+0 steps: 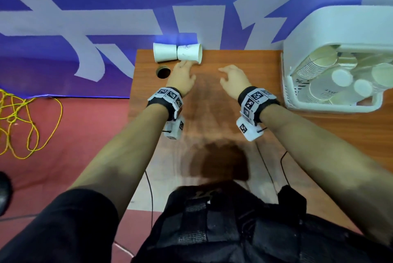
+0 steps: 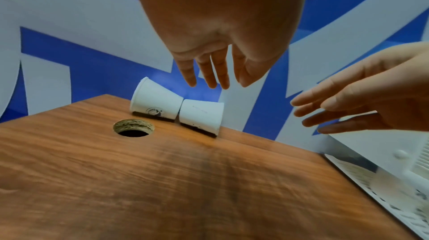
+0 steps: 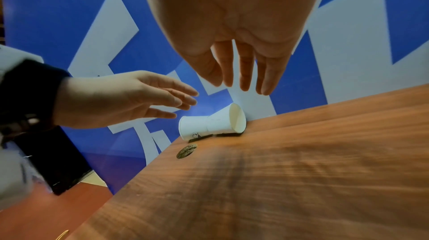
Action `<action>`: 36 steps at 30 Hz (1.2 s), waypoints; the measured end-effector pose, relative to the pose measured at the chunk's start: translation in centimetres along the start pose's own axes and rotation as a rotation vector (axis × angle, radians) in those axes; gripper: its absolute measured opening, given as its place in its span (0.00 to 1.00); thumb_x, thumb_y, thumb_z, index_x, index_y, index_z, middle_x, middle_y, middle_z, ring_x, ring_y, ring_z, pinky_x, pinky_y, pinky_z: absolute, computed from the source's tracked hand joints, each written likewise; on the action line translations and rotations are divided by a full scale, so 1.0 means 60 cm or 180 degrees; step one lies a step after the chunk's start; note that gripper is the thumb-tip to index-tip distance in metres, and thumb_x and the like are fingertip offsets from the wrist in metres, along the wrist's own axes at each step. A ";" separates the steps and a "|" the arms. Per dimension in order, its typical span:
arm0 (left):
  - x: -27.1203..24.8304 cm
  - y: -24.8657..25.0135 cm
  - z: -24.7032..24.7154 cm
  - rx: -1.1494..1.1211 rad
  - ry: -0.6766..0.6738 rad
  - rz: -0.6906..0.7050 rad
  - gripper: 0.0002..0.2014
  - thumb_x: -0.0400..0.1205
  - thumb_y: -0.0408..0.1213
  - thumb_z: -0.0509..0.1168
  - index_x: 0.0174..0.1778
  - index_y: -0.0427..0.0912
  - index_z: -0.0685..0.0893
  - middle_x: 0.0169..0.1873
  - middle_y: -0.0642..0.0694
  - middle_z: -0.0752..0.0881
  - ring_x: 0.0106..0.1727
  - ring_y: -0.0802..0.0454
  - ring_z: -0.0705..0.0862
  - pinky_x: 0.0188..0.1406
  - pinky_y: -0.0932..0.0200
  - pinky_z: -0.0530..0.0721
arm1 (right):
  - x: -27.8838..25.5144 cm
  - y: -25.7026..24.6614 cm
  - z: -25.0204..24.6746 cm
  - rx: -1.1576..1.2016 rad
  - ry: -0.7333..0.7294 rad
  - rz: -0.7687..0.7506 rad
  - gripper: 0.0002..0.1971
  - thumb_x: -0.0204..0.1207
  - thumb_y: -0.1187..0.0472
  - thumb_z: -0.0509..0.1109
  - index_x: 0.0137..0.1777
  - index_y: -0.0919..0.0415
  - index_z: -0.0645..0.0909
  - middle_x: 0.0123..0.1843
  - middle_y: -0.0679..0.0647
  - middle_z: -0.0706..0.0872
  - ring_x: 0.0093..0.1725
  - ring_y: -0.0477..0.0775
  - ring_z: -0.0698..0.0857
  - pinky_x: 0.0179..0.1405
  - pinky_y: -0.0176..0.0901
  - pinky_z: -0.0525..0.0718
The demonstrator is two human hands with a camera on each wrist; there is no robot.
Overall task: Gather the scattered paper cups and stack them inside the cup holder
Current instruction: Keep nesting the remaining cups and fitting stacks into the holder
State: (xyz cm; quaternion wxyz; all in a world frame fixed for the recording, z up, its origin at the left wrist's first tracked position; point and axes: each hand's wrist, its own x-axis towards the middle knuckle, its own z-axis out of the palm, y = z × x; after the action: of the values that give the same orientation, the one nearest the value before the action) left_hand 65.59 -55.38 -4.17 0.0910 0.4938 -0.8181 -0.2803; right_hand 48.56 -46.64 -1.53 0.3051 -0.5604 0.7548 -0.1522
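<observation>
Two cups left to gather, both hands free.

Head view: two cups (image 1: 177, 52) lie on their sides, bases touching, at the far left of the surface (image 1: 212, 114); the holder (image 1: 331, 105) at far right has many cups already in. Left hand (image 1: 180, 77) reaches just short of them, right hand (image 1: 234, 82) near; both grips apart, empty. Left wrist view: fingers (image 2: 209, 73) spread above both cups. Right wrist view: same two cups, untouched.
</observation>
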 end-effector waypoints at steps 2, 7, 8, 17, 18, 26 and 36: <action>0.023 -0.029 -0.001 -0.0126 0.0042 -0.0149 0.22 0.82 0.30 0.60 0.74 0.40 0.74 0.72 0.39 0.75 0.74 0.42 0.70 0.74 0.55 0.65 | 0.028 -0.012 0.014 -0.0016 -0.0056 0.0084 0.21 0.83 0.64 0.58 0.76 0.61 0.72 0.76 0.57 0.70 0.76 0.57 0.68 0.75 0.45 0.63; 0.079 -0.077 0.006 -0.0348 0.0054 -0.0282 0.22 0.83 0.31 0.60 0.75 0.37 0.72 0.72 0.37 0.73 0.75 0.42 0.70 0.74 0.57 0.63 | 0.103 -0.030 0.040 -0.0062 -0.0120 0.0187 0.21 0.82 0.64 0.59 0.75 0.63 0.73 0.76 0.59 0.72 0.75 0.57 0.70 0.75 0.43 0.63; 0.091 -0.085 0.010 -0.0410 0.0084 -0.0343 0.23 0.82 0.31 0.60 0.75 0.36 0.72 0.72 0.37 0.73 0.75 0.43 0.70 0.74 0.57 0.63 | 0.119 -0.032 0.045 -0.0072 -0.0129 0.0222 0.21 0.83 0.64 0.59 0.75 0.63 0.73 0.76 0.59 0.72 0.75 0.58 0.70 0.76 0.43 0.63; 0.143 -0.124 0.050 -0.0985 0.0314 -0.0502 0.24 0.79 0.28 0.61 0.73 0.33 0.69 0.72 0.36 0.70 0.71 0.41 0.73 0.71 0.59 0.68 | 0.228 -0.047 0.099 -0.0067 -0.0083 0.0375 0.20 0.83 0.58 0.61 0.71 0.64 0.76 0.68 0.62 0.78 0.68 0.60 0.75 0.66 0.40 0.67; 0.145 -0.126 0.053 -0.1097 0.0333 -0.0483 0.24 0.79 0.28 0.61 0.73 0.33 0.69 0.72 0.36 0.69 0.70 0.41 0.74 0.71 0.57 0.69 | 0.236 -0.048 0.101 -0.0069 -0.0064 0.0389 0.19 0.82 0.58 0.61 0.69 0.65 0.78 0.66 0.63 0.79 0.66 0.60 0.77 0.62 0.40 0.69; 0.135 -0.118 0.059 -0.1635 0.0139 -0.0888 0.26 0.81 0.30 0.61 0.77 0.37 0.66 0.56 0.46 0.82 0.61 0.47 0.81 0.67 0.53 0.76 | 0.222 -0.036 0.096 0.0168 0.0189 0.0581 0.12 0.81 0.63 0.61 0.50 0.73 0.81 0.48 0.66 0.85 0.50 0.64 0.81 0.51 0.48 0.76; 0.086 -0.033 0.033 -0.1508 -0.0249 -0.0518 0.27 0.80 0.33 0.66 0.76 0.40 0.70 0.68 0.42 0.80 0.67 0.48 0.80 0.71 0.56 0.74 | 0.105 -0.024 0.012 0.0269 0.0486 0.0192 0.10 0.81 0.65 0.60 0.49 0.71 0.81 0.44 0.64 0.83 0.45 0.61 0.78 0.49 0.49 0.75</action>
State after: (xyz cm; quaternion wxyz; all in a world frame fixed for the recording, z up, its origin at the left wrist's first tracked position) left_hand 63.68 -59.75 -7.55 0.1496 0.5118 -0.6899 -0.4896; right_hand 48.91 -52.95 -3.10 0.2745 -0.5107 0.7854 -0.2169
